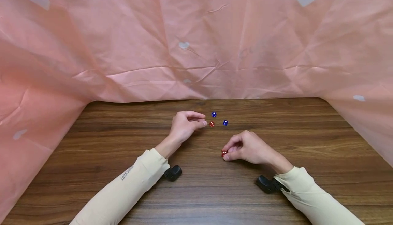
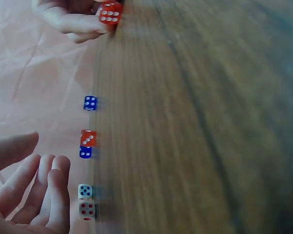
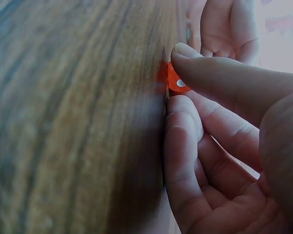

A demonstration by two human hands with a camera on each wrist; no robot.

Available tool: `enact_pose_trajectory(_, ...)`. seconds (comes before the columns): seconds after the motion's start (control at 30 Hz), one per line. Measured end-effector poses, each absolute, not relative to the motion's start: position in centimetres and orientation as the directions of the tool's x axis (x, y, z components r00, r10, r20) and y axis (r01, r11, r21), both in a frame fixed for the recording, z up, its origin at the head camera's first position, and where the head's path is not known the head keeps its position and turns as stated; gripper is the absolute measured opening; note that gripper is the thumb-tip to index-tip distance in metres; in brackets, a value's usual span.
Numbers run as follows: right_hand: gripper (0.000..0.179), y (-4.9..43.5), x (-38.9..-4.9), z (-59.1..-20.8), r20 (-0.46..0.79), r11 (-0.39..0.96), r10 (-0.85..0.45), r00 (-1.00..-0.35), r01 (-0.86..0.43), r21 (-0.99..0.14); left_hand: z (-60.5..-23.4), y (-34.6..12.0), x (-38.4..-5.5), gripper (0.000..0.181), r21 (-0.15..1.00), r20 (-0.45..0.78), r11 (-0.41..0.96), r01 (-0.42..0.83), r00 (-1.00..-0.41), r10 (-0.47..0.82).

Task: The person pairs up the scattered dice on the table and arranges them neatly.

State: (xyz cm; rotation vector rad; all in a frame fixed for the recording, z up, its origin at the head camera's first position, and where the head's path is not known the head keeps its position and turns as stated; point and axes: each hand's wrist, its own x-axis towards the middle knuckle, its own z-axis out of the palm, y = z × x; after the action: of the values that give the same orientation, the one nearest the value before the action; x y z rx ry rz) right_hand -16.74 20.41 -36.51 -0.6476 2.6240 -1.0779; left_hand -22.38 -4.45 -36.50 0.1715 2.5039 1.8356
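Observation:
Between thumb and fingers, low over the front part of the table, my right hand [image 1: 250, 148] pinches a red die [image 1: 224, 153] with white pips. My left hand [image 1: 187, 126] is farther back and to the left, fingers extended and thumb apart, holding nothing. Just right of its thumb tip lies a second red die [image 1: 212, 124]. Two blue dice lie close by, one blue die [image 1: 214, 114] behind and another blue die [image 1: 225, 123] to the right. In the left wrist view, a white die with blue pips [image 2: 85, 191] and a pale die with red pips [image 2: 87, 210] appear beyond the left fingertips; the head view hides them.
A brown wood-grain table [image 1: 199, 191] lies under both hands. Pink cloth [image 1: 196, 58] with pale hearts hangs along its back and both sides. Each wrist carries a black camera, one by the left sleeve [image 1: 132, 184] and one by the right sleeve [image 1: 313, 194].

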Motion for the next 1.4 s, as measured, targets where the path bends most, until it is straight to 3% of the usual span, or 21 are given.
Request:
enact_pose_trajectory(0.4,0.012,20.4,-16.8,-36.6,-0.046,0.635,-0.482,-0.875,-0.312,-0.707,-36.2,-3.6,-22.9,0.025,0.820,0.013,0.566,0.084,-0.992,0.128)
enact_pose_trajectory(1.2,0.012,20.5,-16.8,-36.7,-0.044,0.630,-0.486,-0.873,-0.314,-0.710,-36.0,-2.0,-23.2,0.012,0.713,0.034,0.689,0.134,-0.987,0.156)
enact_pose_trajectory(1.4,0.012,20.5,-16.7,-36.7,-0.046,0.630,-0.483,-0.874,-0.311,-0.712,-37.6,-1.7,-24.5,0.011,0.695,0.082,0.699,0.167,-0.985,0.155)
